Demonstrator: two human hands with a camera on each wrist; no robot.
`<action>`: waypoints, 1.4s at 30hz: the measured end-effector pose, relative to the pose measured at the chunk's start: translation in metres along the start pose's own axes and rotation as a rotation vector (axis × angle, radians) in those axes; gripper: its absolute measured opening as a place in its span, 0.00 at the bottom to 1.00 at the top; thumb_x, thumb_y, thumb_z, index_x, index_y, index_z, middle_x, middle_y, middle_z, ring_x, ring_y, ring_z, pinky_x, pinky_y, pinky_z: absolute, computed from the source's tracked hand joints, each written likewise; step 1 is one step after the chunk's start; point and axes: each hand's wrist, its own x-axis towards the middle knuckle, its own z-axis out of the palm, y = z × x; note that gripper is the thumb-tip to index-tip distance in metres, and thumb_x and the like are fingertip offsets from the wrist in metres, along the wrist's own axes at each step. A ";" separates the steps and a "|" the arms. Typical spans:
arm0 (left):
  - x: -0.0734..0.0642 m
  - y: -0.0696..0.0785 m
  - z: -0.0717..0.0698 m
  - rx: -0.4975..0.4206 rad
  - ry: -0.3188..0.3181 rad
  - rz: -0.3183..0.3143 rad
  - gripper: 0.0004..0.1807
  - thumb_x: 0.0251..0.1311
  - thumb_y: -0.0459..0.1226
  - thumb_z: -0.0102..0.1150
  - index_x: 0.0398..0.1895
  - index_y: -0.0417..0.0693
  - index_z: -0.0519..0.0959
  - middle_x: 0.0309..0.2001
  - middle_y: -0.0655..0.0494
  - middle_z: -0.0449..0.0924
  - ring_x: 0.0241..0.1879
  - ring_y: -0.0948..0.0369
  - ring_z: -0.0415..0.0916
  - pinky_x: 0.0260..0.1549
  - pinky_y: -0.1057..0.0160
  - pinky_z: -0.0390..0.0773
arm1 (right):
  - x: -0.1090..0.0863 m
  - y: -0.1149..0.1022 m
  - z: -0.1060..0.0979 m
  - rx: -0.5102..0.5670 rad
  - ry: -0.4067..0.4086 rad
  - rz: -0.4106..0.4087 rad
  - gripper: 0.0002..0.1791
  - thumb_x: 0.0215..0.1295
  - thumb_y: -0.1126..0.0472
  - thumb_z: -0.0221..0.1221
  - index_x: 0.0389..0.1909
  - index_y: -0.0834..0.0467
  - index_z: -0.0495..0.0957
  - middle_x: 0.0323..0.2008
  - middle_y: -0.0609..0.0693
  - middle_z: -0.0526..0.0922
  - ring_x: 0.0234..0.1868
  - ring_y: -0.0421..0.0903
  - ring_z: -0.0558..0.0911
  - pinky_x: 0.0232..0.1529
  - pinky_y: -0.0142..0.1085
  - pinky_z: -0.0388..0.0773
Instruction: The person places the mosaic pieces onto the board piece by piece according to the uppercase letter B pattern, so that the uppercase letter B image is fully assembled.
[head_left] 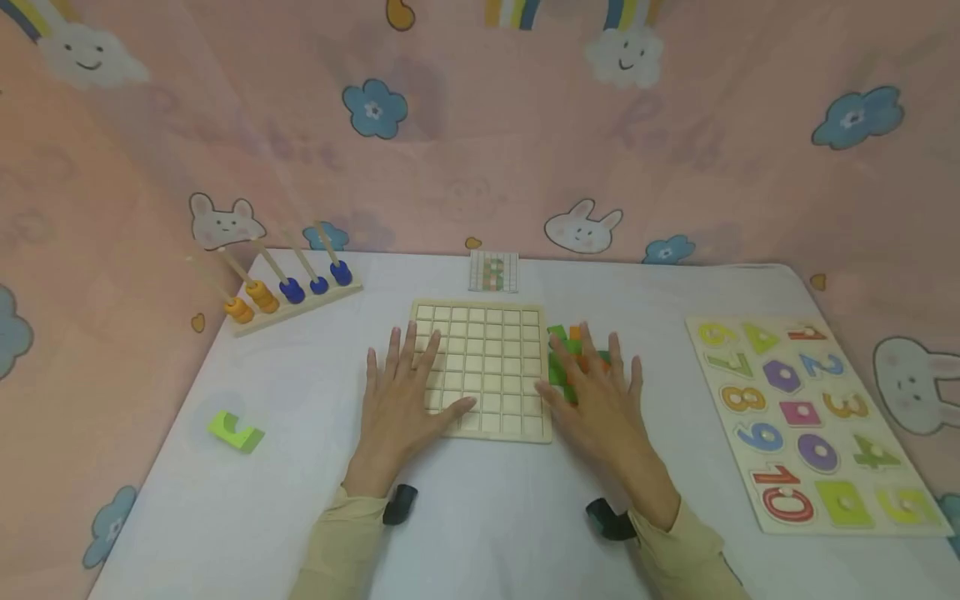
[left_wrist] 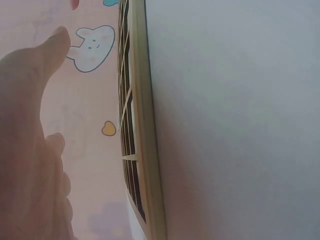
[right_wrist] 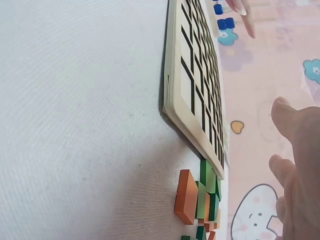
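A wooden grid board [head_left: 498, 367] of small square cells lies flat on the white table. My left hand [head_left: 397, 408], palm down with fingers spread, overlaps the board's left side in the head view. In the left wrist view its thumb [left_wrist: 56, 50] stands apart from the board's edge [left_wrist: 147, 125]. Over a pile of green and orange blocks [head_left: 557, 371] at the board's right side, my right hand [head_left: 600, 408] spreads its fingers too, hiding part of the pile. The right wrist view shows an orange block [right_wrist: 186, 197] beside green ones, below that hand. Both hands hold nothing.
A small pattern card [head_left: 493, 272] lies behind the board. At the back left stands a peg abacus [head_left: 300, 304] with orange and blue beads. A light green arch block [head_left: 236, 432] lies at left, a number-and-shape puzzle [head_left: 810, 425] at right. Patterned pink cloth [head_left: 465, 150] hangs behind.
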 end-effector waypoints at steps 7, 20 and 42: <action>0.000 0.001 -0.002 0.016 0.007 0.002 0.60 0.59 0.76 0.55 0.88 0.60 0.47 0.89 0.50 0.35 0.88 0.46 0.33 0.84 0.35 0.33 | 0.000 0.002 -0.001 0.005 0.011 0.013 0.43 0.77 0.31 0.51 0.86 0.40 0.52 0.88 0.57 0.40 0.86 0.72 0.37 0.78 0.77 0.31; 0.000 -0.003 -0.004 0.034 -0.004 -0.012 0.63 0.60 0.76 0.56 0.88 0.56 0.45 0.89 0.47 0.37 0.88 0.47 0.33 0.84 0.36 0.39 | 0.008 0.016 -0.005 0.024 -0.002 0.018 0.48 0.76 0.36 0.58 0.87 0.50 0.49 0.87 0.63 0.42 0.84 0.76 0.43 0.77 0.78 0.44; -0.005 -0.020 -0.012 -0.155 -0.233 -0.050 0.68 0.50 0.65 0.77 0.86 0.42 0.53 0.86 0.34 0.40 0.86 0.38 0.41 0.82 0.35 0.53 | 0.067 0.067 -0.011 0.303 -0.160 0.006 0.31 0.80 0.64 0.53 0.81 0.62 0.62 0.73 0.67 0.64 0.66 0.65 0.62 0.67 0.64 0.70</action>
